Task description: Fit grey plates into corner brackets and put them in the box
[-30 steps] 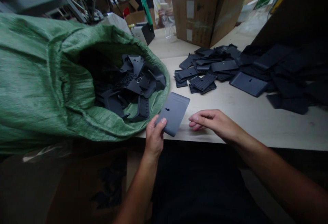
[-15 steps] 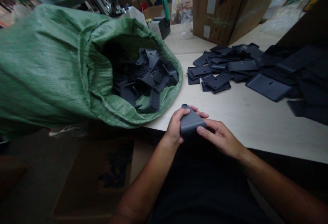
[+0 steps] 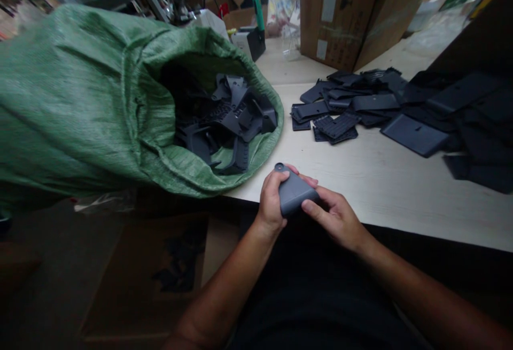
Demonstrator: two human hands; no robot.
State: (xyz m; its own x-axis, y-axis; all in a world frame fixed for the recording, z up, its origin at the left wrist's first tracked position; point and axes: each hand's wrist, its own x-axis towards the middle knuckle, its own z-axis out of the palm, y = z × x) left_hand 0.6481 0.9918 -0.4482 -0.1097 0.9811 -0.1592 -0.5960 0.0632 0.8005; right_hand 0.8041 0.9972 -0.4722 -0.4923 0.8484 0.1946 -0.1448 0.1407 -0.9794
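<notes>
Between my two hands, at the table's front edge, is a dark grey plastic housing [image 3: 297,192] with a small round hole at its far corner. My left hand [image 3: 273,197] wraps its left side, thumb on top. My right hand [image 3: 334,214] grips the near right corner, thumb on the near edge and fingers underneath, partly hidden. Just beyond to the left gapes the mouth of a green woven sack [image 3: 160,165] holding dark curved plastic parts [image 3: 234,120]. Flat black plastic covers [image 3: 377,102] lie heaped on the table [image 3: 360,179] to the right.
A cardboard box [image 3: 340,24] stands at the back of the table, with a person [image 3: 278,2] behind it. Below the sack, an open carton [image 3: 120,286] on the floor contains dark parts. A green-handled tool [image 3: 257,5] rises beside a small box [image 3: 248,43].
Both hands and the grey housing have shifted slightly left and turned a little, still gripping it. The person at the back has lowered their hands. The sack and the heap stay put.
</notes>
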